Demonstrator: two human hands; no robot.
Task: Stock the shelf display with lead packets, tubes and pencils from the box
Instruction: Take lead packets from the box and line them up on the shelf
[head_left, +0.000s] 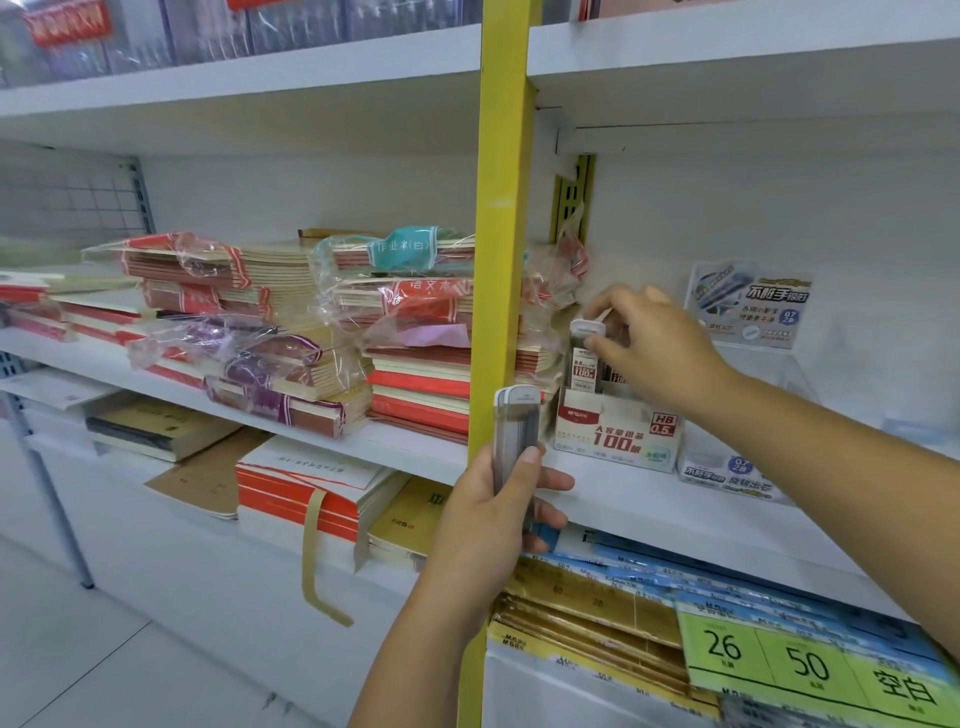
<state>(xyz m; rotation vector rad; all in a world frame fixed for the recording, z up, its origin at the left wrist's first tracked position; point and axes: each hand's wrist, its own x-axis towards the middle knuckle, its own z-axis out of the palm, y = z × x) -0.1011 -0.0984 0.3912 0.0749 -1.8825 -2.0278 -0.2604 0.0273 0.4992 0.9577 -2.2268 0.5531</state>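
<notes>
Shelf lip (649, 501): left hand (488, 525) grips tubes (515, 431).

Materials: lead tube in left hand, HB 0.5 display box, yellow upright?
Lead tube: likely clear glossy plastic with a white cap; grey contents show through. HB 0.5 display box: printed cardboard, matte, folded edges. Yellow upright: probably painted metal, smooth, slight sheen; unconfirmed.

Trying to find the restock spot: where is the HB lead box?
In the head view the lead box stands on the shelf right of the yellow post, below the right hand, beside a blue and white box.
</notes>
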